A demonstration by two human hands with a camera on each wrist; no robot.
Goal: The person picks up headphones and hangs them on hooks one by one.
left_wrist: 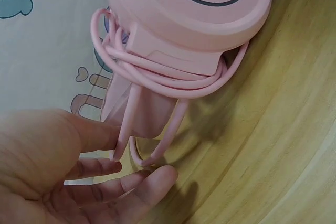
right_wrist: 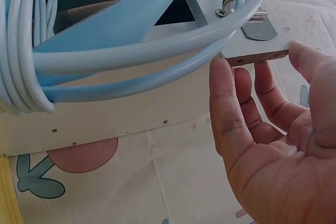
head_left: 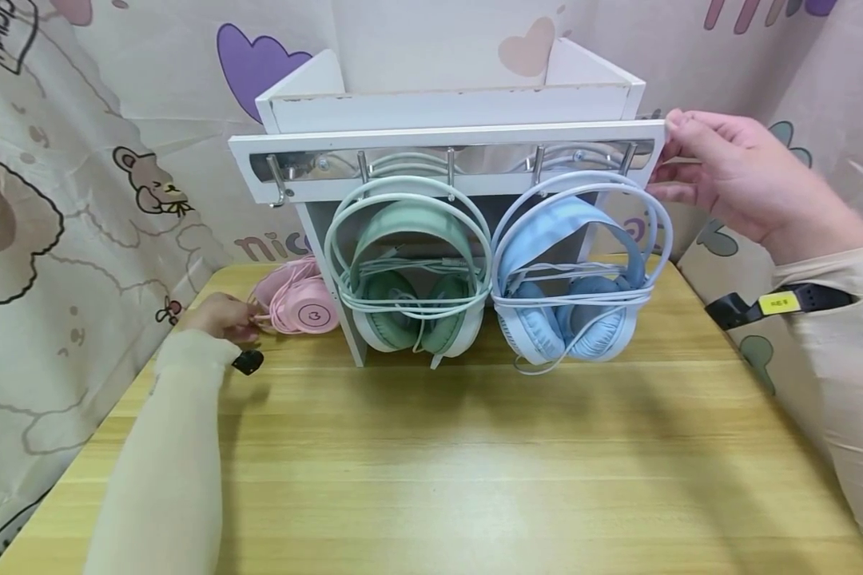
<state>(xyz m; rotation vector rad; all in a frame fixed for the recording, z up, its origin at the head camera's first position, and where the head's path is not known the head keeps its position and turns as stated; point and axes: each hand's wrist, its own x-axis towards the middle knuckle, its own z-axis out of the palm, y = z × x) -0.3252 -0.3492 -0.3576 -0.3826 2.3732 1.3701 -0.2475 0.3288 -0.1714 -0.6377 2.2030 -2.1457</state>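
Pink headphones (head_left: pixel 309 307) lie on the table against the left side of a white hook rack (head_left: pixel 439 112). In the left wrist view, their pink cable (left_wrist: pixel 157 80) is coiled round the headphones. My left hand (head_left: pixel 219 315) reaches in beside them; its thumb touches a cable loop, while the other fingers lie apart below. My right hand (head_left: pixel 755 176) grips the right end of the rack's front board, thumb on one face and fingers on the other. Green headphones (head_left: pixel 388 315) and blue headphones (head_left: pixel 539 327) hang by their coiled cables from the rack's metal hooks.
At the rack's left end a metal hook (head_left: pixel 278 180) carries nothing. The wooden table (head_left: pixel 431 471) stretches toward me in front of the rack. Printed cloth (head_left: pixel 144 96) hangs behind and along both sides.
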